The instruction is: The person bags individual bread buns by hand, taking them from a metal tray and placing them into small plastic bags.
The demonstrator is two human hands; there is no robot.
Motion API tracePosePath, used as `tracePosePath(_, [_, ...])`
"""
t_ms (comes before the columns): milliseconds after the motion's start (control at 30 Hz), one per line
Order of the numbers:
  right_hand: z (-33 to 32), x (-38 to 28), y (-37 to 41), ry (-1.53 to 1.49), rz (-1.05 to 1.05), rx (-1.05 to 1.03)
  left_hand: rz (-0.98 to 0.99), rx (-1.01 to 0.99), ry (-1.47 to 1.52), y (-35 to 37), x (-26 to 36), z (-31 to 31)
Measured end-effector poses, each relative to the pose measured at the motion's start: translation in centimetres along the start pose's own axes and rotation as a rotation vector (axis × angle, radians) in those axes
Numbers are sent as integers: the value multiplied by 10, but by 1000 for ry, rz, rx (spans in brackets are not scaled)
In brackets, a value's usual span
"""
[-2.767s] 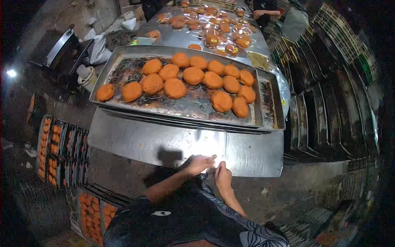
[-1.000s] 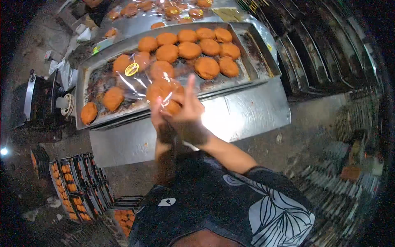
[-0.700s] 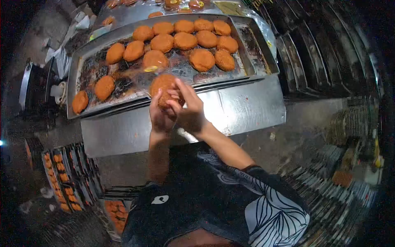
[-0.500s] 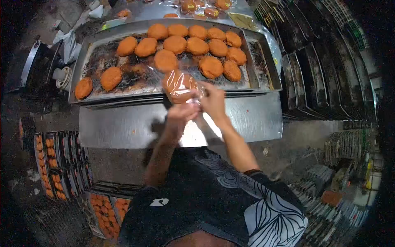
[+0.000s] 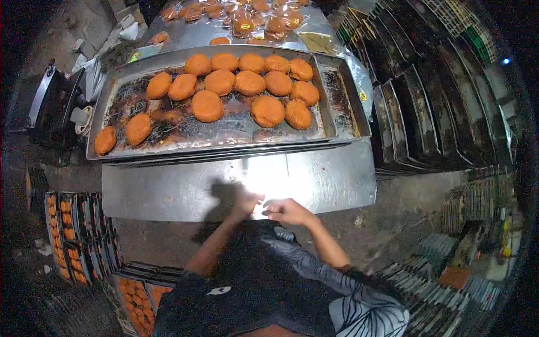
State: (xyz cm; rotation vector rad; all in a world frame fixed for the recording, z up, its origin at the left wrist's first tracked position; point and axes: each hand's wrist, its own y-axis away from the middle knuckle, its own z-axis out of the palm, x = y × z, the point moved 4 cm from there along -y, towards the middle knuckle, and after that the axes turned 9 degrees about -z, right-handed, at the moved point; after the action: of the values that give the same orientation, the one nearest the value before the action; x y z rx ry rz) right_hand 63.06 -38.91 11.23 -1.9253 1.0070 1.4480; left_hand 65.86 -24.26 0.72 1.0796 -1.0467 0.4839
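My left hand is just above the near edge of the steel table, slightly blurred, its fingers partly stretched and nothing visible in them. Close beside it on the right, my right hand has its fingers loosely bent and apart, also without anything visible in it. The two hands are nearly touching, in front of a bright glare. Beyond them lies a metal baking tray with several round orange-brown buns, most grouped at its middle and right.
Several buns in clear wrappers are heaped at the table's far end. Dark trays stand on edge at the right. Racked trays of buns are on the floor at the left, with more bun trays below.
Both hands have drawn back from the tray's front edge toward my body. The bun in a clear plastic bag that they held is no longer in them. The view has shifted slightly.
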Motion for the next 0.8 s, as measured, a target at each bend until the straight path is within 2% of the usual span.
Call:
tracePosePath(67, [-6,-4,-6,-43,149,-9,243,37,-266,7,18,18])
tracePosePath(100, [-6,4,-4,-114,41,55,135,15,-222,14,28,21])
tracePosePath(133, [-7,1,-1,-123,38,42,37,-1,-181,23,51,23])
tracePosePath(200, [-12,-6,20,255,225,241,-45,31,-280,34,72,32])
tracePosePath(233, [-3,0,29,344,320,365,-117,49,-376,37,74,37])
tracePosePath(267, [9,-4,29,347,319,351,-120,57,-364,40,73,40])
tracePosePath(333, [19,-14,22,231,342,544,225,184,-215,47,89,37])
tracePosePath(367, [22,-22,11,-100,432,496,435,341,-257,49,98,29])
tracePosePath(400, [16,-33,-3,-366,597,313,629,528,-320,53,107,21])
tracePosePath(467, [19,-2,-37,-1497,482,728,562,345,-235,81,147,25])
tracePosePath(500, [2,-16,-60,-1282,245,728,479,467,-173,96,158,21])
tracePosePath(533, [-15,-39,-84,-1056,9,712,512,552,-261,98,155,6])
tracePosePath(600, [2,-135,-125,-1520,-249,652,402,630,194,85,150,-41])
tracePosePath(633, [22,-131,-138,-1612,-367,453,627,746,340,84,155,-64])
tracePosePath(667, [51,-124,-149,-1716,-267,338,610,465,499,82,148,-96])
tracePosePath(700, [73,-122,-157,-1581,-53,265,540,209,650,82,141,-127])
tracePosePath(733, [91,-119,-164,-1434,155,193,342,-147,1050,94,142,-146])
tracePosePath(767, [87,-128,-181,-1016,-39,227,384,150,881,108,140,-170])
tracePosePath(800, [61,-132,-197,-122,-13,52,383,350,1011,117,137,-191])
